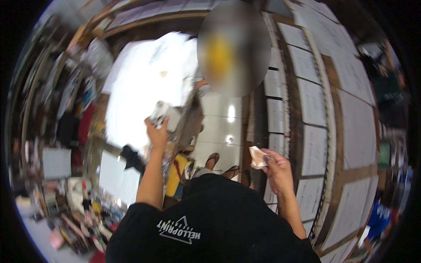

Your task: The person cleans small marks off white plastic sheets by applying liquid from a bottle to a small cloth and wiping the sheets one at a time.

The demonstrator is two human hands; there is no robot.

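Observation:
My left hand (158, 132) reaches over the edge of a brightly lit white table (136, 94). Its fingers are closed around a crumpled whitish-grey thing (160, 110), perhaps cloth or paper; its kind is unclear. Just right of these fingers is a pale boxy object (175, 119). On the other side of the aisle, my right hand (279, 170) pinches a small, creased, pale peach piece (258, 158) between thumb and fingers. Whether that piece is paper or cloth does not show. It is held up in front of the racks on the right.
Long racks with rows of white printed sheets (313, 103) run along the right. Between table and racks lies a shiny tiled floor (219, 127), with sandalled feet (212, 161) on it. A yellow container (176, 175) stands below the table's edge. Cluttered tools (74, 223) fill the lower left.

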